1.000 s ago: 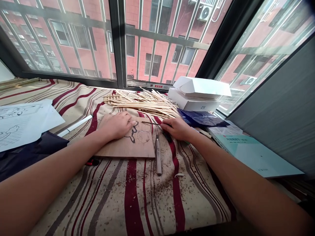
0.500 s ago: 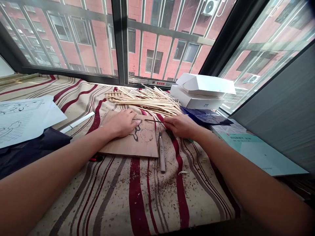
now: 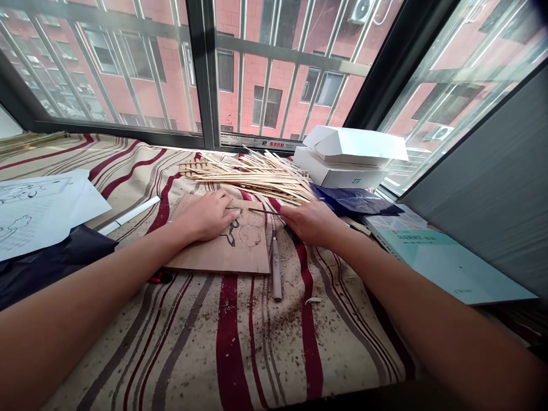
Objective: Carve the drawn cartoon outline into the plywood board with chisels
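Pressing flat on a thin plywood board (image 3: pixel 218 257) with the left hand (image 3: pixel 205 216) spread, palm down; pinching a slim, dark-handled carving tool (image 3: pixel 261 211) in the right hand (image 3: pixel 310 224), its thin metal shaft reaching over the board's edge toward the left fingertips, above an inked drawing (image 3: pixel 240 233). Just beside the board's right edge, a pale wood-handled chisel (image 3: pixel 276 265) lying on coarse striped cloth (image 3: pixel 226 342) flecked with curled shavings (image 3: pixel 312 299). Beyond the board, a loose heap of flat, straw-coloured wooden splints (image 3: pixel 252 180); further right of it, a white cardboard box (image 3: pixel 338 177) and creased blue plastic (image 3: pixel 355 201). Left of the board, overlapping sheets of sketched paper (image 3: pixel 38 211).
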Demonstrator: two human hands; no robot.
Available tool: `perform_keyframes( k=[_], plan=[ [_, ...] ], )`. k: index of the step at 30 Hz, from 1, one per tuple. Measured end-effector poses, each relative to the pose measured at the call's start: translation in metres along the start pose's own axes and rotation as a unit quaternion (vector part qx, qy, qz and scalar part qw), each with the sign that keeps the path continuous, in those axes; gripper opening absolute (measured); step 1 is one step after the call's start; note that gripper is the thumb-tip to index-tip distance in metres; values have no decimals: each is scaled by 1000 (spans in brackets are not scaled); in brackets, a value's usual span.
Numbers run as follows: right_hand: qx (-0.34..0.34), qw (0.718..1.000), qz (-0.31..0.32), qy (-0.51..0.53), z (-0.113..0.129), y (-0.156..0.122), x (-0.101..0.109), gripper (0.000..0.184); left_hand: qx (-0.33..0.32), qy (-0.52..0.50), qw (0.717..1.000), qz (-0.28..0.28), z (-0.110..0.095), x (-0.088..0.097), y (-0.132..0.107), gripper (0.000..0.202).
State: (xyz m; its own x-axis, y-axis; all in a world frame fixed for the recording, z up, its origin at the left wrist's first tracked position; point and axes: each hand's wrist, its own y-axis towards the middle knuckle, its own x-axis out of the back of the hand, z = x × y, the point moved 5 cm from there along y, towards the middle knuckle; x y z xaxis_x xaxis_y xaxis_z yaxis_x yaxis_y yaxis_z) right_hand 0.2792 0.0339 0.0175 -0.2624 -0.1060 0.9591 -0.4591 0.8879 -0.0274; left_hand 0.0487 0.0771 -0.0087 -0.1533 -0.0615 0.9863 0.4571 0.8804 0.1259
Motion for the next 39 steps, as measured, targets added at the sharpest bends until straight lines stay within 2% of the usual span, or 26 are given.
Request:
perform_keyframes(
  k=[6, 10, 18, 22, 33, 35, 39],
  plan=[
    [9, 990, 10, 142, 7, 9, 4, 40, -9, -7, 1000, -9, 4, -2, 1, 61],
    [23, 997, 8, 67, -1, 11, 11, 38, 11, 9, 1000, -9, 6, -1, 1, 63],
    [25, 1000, 1, 19, -2, 10, 6, 41, 0, -7, 1000, -9, 1, 1, 0, 59],
    [32, 999, 8, 29, -7, 9, 5, 41, -5, -9, 1000, -3, 1, 0, 0, 61],
    [29, 997, -43, -52, -13, 5, 1, 35, -14, -12, 1000, -6, -1, 0, 0, 57],
    [28, 999, -41, -15, -10, 4, 2, 32, -11, -6, 1000, -1, -1, 0, 0, 60],
    [24, 990, -3, 136, 1, 7, 4, 36, -3, 0, 1000, 5, 0, -1, 0, 63]
  ],
)
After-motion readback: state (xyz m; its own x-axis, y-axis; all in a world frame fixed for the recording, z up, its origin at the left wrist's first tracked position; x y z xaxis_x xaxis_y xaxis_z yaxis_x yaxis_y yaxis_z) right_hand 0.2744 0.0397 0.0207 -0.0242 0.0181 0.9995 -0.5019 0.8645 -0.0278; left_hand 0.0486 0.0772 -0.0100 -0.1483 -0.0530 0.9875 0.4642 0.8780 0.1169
